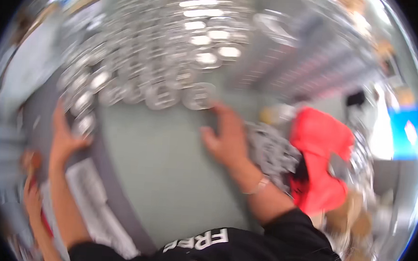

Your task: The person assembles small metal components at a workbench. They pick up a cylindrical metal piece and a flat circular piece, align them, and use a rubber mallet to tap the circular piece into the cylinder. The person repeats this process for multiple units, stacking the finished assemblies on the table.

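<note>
Touching shiny round metal discs (199, 95): right hand (225, 136).

We wear a black short-sleeved shirt (278, 245) with white lettering on the chest at six o'clock, and a thin pale band (261, 185) on our right wrist.

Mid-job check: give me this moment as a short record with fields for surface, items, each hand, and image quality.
surface: pale green table
items: many round silver discs in rows across the far part of the table
left hand: flat at the table's left edge, beside the nearest discs
right hand: open, fingers spread, on the table, fingertips next to one disc
beside right arm: red cloth item
image quality: heavy motion blur, details unclear
</note>
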### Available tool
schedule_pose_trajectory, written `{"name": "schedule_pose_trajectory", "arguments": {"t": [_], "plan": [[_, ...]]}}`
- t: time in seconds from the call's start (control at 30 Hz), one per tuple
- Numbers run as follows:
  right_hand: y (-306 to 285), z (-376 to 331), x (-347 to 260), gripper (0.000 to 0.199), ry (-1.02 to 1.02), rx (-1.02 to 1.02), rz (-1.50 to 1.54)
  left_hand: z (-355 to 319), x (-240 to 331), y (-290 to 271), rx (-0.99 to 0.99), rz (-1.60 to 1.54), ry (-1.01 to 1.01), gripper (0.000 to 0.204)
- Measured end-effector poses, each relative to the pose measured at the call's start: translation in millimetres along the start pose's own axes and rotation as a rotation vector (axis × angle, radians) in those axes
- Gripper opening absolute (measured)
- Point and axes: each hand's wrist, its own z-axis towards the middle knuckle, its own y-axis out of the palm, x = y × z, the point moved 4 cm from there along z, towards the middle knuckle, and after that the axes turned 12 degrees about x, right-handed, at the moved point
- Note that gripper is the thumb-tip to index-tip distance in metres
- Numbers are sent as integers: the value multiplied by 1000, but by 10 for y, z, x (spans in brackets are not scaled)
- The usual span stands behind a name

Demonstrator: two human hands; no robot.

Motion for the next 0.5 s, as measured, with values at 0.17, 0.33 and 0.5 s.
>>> {"name": "schedule_pose_trajectory", "arguments": {"t": [0.17, 0.33, 0.5], "plan": [[42, 23, 28, 68, -100, 50, 50, -46, 17, -4, -78, 95, 20, 134], [11, -28, 86, 67, -76, 41, 43, -90, 373, -239, 38, 24, -3, 124], [52, -83, 51, 68, -50, 27, 89, -677, 1210, -958, -18, -19, 77, 112]]}}
